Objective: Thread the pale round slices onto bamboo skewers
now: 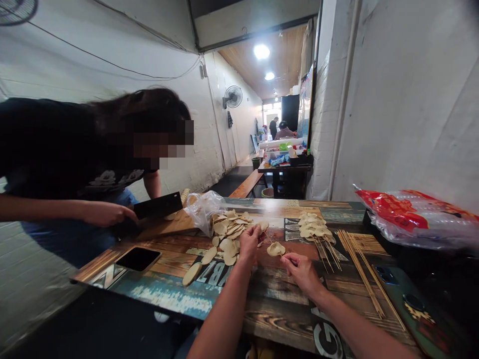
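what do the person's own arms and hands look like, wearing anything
Left grip and right grip are bare hands: no gloves, no rings showing. Left forearm and right forearm are bare too, no sleeves, watch or bracelet in view.

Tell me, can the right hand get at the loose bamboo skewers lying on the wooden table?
Probably yes. The loose bamboo skewers lie on bare tabletop to the right of the right hand, nothing between them; but its grip pinches a thin stick bearing a pale round slice.

Dim foreground, bright ceiling lamps [261, 51] far back — edges bowed, co-worker's head [149, 117] motion-blurred
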`<state>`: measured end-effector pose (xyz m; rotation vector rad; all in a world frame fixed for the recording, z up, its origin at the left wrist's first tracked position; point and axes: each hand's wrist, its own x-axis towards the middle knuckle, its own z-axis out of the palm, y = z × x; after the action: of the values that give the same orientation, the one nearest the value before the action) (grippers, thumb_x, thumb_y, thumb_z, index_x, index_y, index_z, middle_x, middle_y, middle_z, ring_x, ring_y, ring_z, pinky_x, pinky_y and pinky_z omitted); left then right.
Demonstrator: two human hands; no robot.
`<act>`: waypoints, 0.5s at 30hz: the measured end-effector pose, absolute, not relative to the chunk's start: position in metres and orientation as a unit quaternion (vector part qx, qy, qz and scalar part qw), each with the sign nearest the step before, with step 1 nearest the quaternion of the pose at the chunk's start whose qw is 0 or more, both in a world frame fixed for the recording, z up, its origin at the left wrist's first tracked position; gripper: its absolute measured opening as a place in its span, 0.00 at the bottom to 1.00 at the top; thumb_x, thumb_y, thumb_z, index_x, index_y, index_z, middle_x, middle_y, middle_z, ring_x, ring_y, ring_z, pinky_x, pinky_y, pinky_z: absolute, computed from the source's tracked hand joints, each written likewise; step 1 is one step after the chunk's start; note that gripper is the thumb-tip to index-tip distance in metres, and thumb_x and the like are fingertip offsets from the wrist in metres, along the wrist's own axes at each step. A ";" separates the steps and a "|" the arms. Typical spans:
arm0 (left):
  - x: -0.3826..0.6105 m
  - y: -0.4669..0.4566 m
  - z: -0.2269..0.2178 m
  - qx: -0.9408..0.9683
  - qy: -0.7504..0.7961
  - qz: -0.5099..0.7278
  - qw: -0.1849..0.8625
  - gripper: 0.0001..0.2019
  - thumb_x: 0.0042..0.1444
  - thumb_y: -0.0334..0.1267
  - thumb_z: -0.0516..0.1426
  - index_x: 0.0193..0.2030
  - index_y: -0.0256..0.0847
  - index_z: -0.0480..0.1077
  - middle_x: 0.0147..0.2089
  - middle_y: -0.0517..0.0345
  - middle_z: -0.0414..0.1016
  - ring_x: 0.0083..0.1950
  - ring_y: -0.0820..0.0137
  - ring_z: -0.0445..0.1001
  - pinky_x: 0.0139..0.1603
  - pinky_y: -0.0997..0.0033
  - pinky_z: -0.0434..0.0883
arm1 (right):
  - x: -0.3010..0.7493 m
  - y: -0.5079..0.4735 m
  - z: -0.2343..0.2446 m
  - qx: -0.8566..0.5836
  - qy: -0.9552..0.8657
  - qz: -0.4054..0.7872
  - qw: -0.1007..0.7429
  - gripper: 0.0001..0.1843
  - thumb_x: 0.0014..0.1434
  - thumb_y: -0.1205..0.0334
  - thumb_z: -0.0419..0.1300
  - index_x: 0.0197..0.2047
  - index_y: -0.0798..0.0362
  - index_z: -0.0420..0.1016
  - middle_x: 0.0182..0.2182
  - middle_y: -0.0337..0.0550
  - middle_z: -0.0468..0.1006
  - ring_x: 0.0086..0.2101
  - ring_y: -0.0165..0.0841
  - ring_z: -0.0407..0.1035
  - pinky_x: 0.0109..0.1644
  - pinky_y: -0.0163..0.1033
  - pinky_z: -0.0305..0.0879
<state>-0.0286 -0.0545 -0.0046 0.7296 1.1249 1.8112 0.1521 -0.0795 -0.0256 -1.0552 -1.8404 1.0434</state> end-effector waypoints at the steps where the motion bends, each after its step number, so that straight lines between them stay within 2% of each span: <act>1: -0.029 -0.055 -0.005 0.295 0.454 0.726 0.424 0.20 0.35 0.49 0.70 0.30 0.35 0.76 0.27 0.58 0.75 0.26 0.75 0.71 0.29 0.75 0.68 | 0.152 -0.079 -0.026 -0.412 -0.721 0.409 0.379 0.18 0.56 0.51 0.52 0.23 0.54 0.73 0.15 0.35 0.66 0.20 0.29 0.61 0.28 0.34 0.54; 11: -0.024 -0.054 -0.007 0.312 0.471 0.714 0.414 0.20 0.37 0.49 0.69 0.32 0.35 0.79 0.30 0.54 0.78 0.29 0.72 0.73 0.31 0.74 0.69 | 0.154 -0.081 -0.017 -0.419 -0.717 0.417 0.368 0.16 0.55 0.55 0.52 0.23 0.54 0.72 0.14 0.35 0.67 0.18 0.28 0.61 0.26 0.33 0.55; 15: -0.022 -0.054 -0.007 0.303 0.460 0.720 0.422 0.21 0.34 0.49 0.70 0.31 0.34 0.78 0.30 0.53 0.78 0.30 0.71 0.74 0.33 0.73 0.70 | 0.156 -0.081 -0.012 -0.417 -0.715 0.421 0.370 0.15 0.55 0.56 0.53 0.22 0.54 0.72 0.13 0.35 0.67 0.18 0.28 0.61 0.25 0.33 0.55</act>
<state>-0.0224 -0.0545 -0.0066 0.7590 1.1530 1.8020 0.1561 -0.0812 -0.0115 -1.0698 -1.8344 1.0803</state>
